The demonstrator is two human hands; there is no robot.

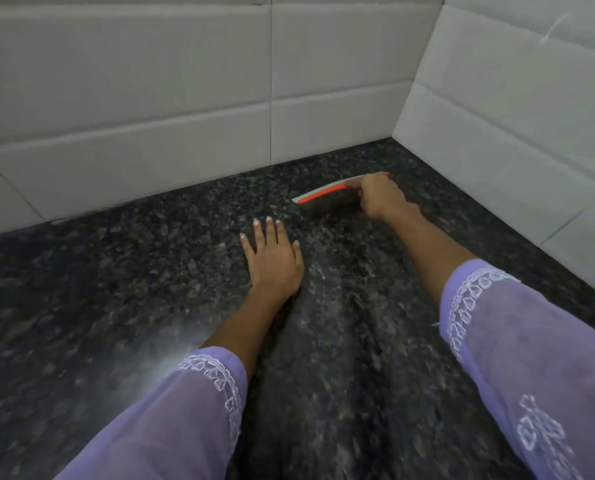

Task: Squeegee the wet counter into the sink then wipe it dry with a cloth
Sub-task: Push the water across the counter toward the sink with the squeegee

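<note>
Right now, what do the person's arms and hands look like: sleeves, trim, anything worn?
Both arms wear loose, sheer lilac sleeves, the left sleeve and right sleeve, each cuffed with white embroidered trim. The left hand and right hand are bare; no rings or bangles show.

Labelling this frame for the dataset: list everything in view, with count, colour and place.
squeegee: one, orange and white, on the counter toward the far right corner, held by the right hand
counter: one, black speckled stone, fills the lower frame; streaks near the middle look wet
wall tiles: several, pale grey, along the back and the right side, meeting in a corner
sink: not in view
cloth: not in view
sleeves: two, lilac with white embroidery, one on each forearm
left hand: one, flat on the counter, fingers spread
right hand: one, its grip curled round the squeegee
</note>
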